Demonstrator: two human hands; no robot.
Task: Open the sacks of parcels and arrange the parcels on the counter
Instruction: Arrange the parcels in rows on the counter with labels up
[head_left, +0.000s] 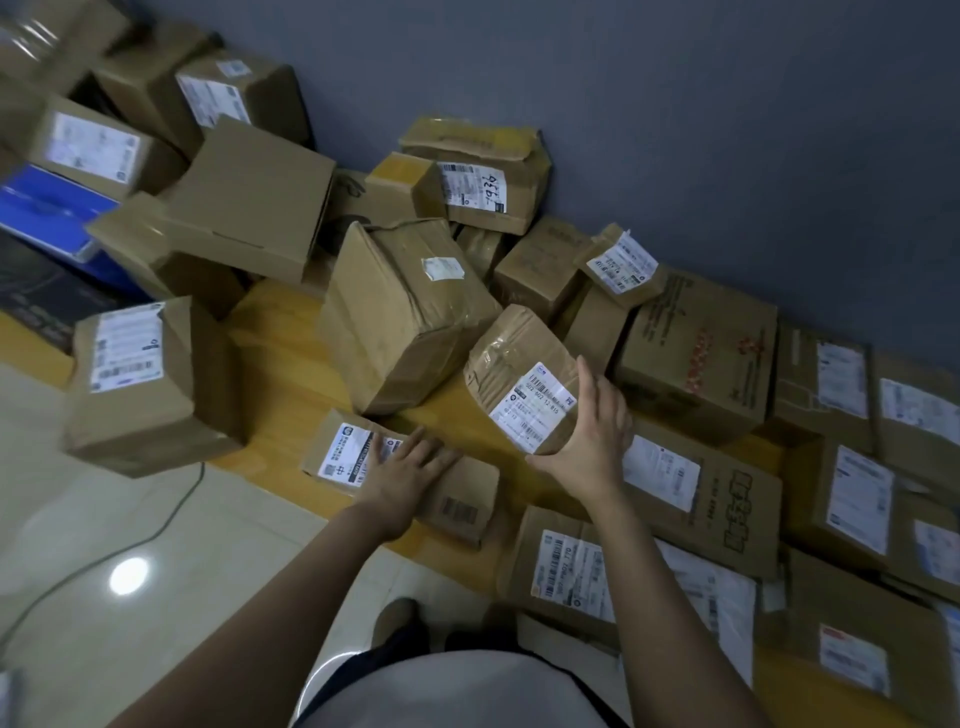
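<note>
Several brown cardboard parcels lie piled on a low wooden counter (291, 353) along a grey wall. My right hand (592, 431) grips a small taped parcel (514, 364) by its right side, its white label facing me, tilted above the counter. My left hand (410, 467) rests flat, fingers spread, on a flat parcel (457, 499) with a white label at the counter's front edge. A large box (400, 317) stands just behind both. No sack is in view.
Flat labelled boxes (696, 483) fill the counter to the right. A stack of boxes (249, 208) and a blue box (47, 213) rise at the left. One box (145, 384) overhangs the front edge. A cable (104, 556) runs over the tiled floor.
</note>
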